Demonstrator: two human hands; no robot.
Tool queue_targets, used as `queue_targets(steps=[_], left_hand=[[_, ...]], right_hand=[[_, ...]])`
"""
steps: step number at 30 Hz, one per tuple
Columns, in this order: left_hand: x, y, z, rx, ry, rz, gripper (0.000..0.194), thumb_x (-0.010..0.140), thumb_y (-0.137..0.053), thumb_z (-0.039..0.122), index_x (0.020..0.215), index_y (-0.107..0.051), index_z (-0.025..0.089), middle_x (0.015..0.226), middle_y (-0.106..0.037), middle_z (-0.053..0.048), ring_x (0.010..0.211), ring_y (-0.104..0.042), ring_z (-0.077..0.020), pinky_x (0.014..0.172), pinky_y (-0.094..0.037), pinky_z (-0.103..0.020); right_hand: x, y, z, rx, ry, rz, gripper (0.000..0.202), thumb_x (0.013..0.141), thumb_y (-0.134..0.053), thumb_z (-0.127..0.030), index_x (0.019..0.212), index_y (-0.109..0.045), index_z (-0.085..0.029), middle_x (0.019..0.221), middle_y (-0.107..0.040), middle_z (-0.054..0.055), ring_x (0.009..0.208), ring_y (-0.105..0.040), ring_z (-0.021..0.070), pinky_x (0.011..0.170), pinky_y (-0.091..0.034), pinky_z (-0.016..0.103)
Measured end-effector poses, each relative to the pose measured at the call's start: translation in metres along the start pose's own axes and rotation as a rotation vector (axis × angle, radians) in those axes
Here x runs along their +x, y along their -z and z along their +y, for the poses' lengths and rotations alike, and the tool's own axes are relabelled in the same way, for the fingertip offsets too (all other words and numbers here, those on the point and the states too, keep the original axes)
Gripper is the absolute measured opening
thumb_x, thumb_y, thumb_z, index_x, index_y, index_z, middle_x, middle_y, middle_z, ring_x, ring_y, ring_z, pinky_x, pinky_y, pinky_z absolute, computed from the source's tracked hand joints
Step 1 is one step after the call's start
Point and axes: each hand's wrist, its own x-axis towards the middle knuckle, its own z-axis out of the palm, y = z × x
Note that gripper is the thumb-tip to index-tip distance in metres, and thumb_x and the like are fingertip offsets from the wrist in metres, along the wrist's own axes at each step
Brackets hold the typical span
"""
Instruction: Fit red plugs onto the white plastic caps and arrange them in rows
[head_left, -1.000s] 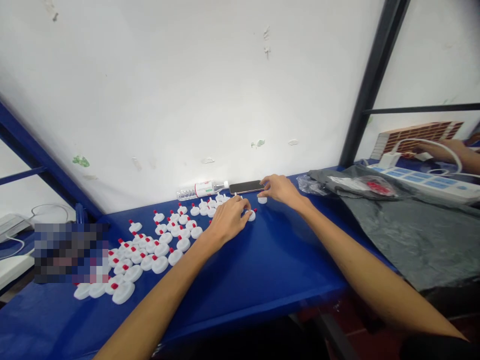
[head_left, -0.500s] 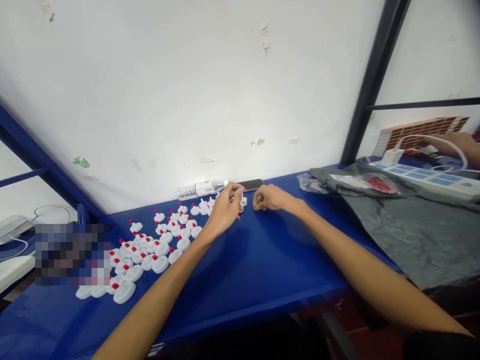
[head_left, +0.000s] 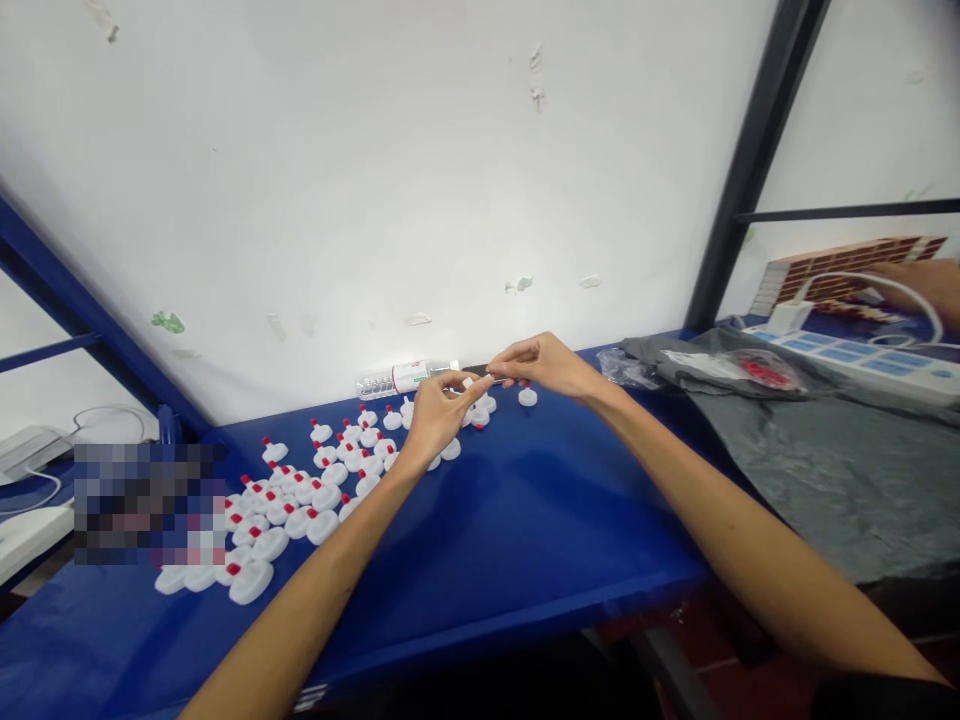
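Note:
In the head view, my left hand [head_left: 439, 412] is closed in a pinch, with a bit of white plastic at its fingertips that looks like part of a white nozzle cap [head_left: 469, 387]. My right hand [head_left: 546, 366] meets it from the right, thumb and fingers pressed together; what they grip is too small to make out. Just below the right hand, one white nozzle cap with a red tip [head_left: 528, 397] stands upright on the blue table [head_left: 540, 500]. Several more white caps, some partly hidden by the left hand, lie beneath the two hands.
Many red-tipped white caps [head_left: 324, 497] spread over the left of the table. A clear bottle [head_left: 409, 377] and a dark phone [head_left: 474, 372] lie along the wall. Grey plastic sheeting [head_left: 817, 470], a bag of red pieces [head_left: 769, 374] and a power strip [head_left: 862, 355] sit right. Another person's hand [head_left: 919, 285] shows there.
My right hand has risen from the table and moved left to meet my left hand, uncovering a red-tipped cap beneath it. My left hand has shifted slightly left and down.

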Motion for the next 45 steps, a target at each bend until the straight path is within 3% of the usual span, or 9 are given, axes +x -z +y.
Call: queue_targets(steps=[8, 13, 16, 21, 24, 29, 33, 39, 45], left_hand=[[-0.003, 0.002, 0.003, -0.004, -0.004, 0.000, 0.045, 0.074, -0.080, 0.056, 0.093, -0.075, 0.016, 0.054, -0.058, 0.004, 0.042, -0.045, -0.0101, 0.043, -0.032, -0.024], [-0.002, 0.001, 0.004, -0.017, -0.137, -0.068, 0.042, 0.075, -0.082, 0.050, 0.100, -0.077, 0.017, 0.089, -0.074, -0.004, 0.063, -0.059, -0.0129, 0.054, -0.045, -0.024], [-0.002, 0.000, 0.005, 0.015, -0.178, -0.094, 0.050, 0.080, -0.078, 0.050, 0.117, -0.072, 0.017, 0.101, -0.076, -0.007, 0.081, -0.068, -0.0183, 0.065, -0.052, -0.025], [0.001, 0.006, 0.000, 0.404, -0.178, 0.000, 0.037, 0.099, -0.049, 0.044, 0.107, -0.074, 0.018, 0.103, -0.078, -0.009, 0.083, -0.070, -0.0219, 0.073, -0.053, -0.032], [0.003, 0.014, -0.007, 0.568, -0.181, 0.015, 0.025, 0.093, -0.054, 0.032, 0.092, -0.077, 0.021, 0.103, -0.077, -0.009, 0.089, -0.068, -0.0273, 0.082, -0.051, -0.039], [0.002, 0.018, -0.016, 0.772, -0.197, -0.080, 0.022, 0.088, -0.062, 0.031, 0.097, -0.079, 0.020, 0.109, -0.074, -0.015, 0.112, -0.061, -0.0389, 0.091, -0.049, -0.047], [0.002, 0.017, -0.022, 0.851, -0.193, -0.164, 0.026, 0.084, -0.068, 0.034, 0.103, -0.078, 0.019, 0.108, -0.073, -0.017, 0.115, -0.060, -0.0427, 0.086, -0.051, -0.048], [0.003, 0.019, -0.026, 0.873, -0.186, -0.178, 0.029, 0.084, -0.066, 0.028, 0.109, -0.076, 0.018, 0.107, -0.073, -0.017, 0.111, -0.063, -0.0407, 0.085, -0.051, -0.047], [0.013, 0.028, -0.016, 0.772, -0.192, -0.108, 0.037, 0.093, -0.051, 0.032, 0.118, -0.072, 0.016, 0.110, -0.073, -0.016, 0.106, -0.066, -0.0330, 0.096, -0.048, -0.045]], right_hand=[[0.002, 0.000, 0.006, 0.155, -0.049, -0.087, 0.026, 0.082, -0.081, -0.038, 0.096, -0.081, -0.016, 0.081, -0.077, 0.006, 0.076, -0.068, 0.0143, 0.061, -0.047, 0.021], [0.000, 0.000, 0.004, 0.441, -0.182, -0.292, 0.029, 0.083, -0.082, -0.039, 0.102, -0.080, -0.016, 0.084, -0.075, 0.004, 0.073, -0.064, 0.0088, 0.064, -0.049, 0.018], [-0.001, 0.003, 0.003, 0.456, -0.205, -0.288, 0.028, 0.081, -0.084, -0.039, 0.098, -0.081, -0.016, 0.083, -0.074, 0.004, 0.072, -0.063, 0.0083, 0.065, -0.050, 0.017], [-0.003, 0.009, -0.001, 0.030, -0.261, -0.283, 0.023, 0.088, -0.074, -0.038, 0.093, -0.081, -0.016, 0.093, -0.079, 0.008, 0.081, -0.070, 0.0125, 0.070, -0.054, 0.020], [-0.003, 0.008, 0.002, -0.250, -0.368, -0.334, 0.014, 0.084, -0.074, -0.028, 0.081, -0.081, -0.016, 0.087, -0.080, 0.009, 0.079, -0.073, 0.0167, 0.066, -0.056, 0.022], [-0.002, 0.003, 0.008, -0.464, -0.373, -0.304, 0.009, 0.079, -0.073, -0.021, 0.081, -0.081, -0.017, 0.081, -0.080, 0.007, 0.069, -0.072, 0.0171, 0.054, -0.048, 0.021], [-0.004, 0.001, 0.006, -0.605, -0.311, -0.242, 0.014, 0.077, -0.079, -0.030, 0.088, -0.082, -0.020, 0.080, -0.079, 0.005, 0.066, -0.069, 0.0175, 0.057, -0.046, 0.025], [-0.004, -0.015, 0.000, -0.742, -0.121, -0.046, 0.023, 0.090, -0.068, -0.038, 0.100, -0.079, -0.021, 0.087, -0.078, 0.005, 0.077, -0.067, 0.0186, 0.061, -0.040, 0.027], [-0.009, -0.042, 0.003, -0.849, 0.117, -0.143, 0.013, 0.091, -0.071, -0.025, 0.098, -0.081, -0.026, 0.092, -0.078, 0.004, 0.090, -0.067, 0.0204, 0.067, -0.038, 0.027]])
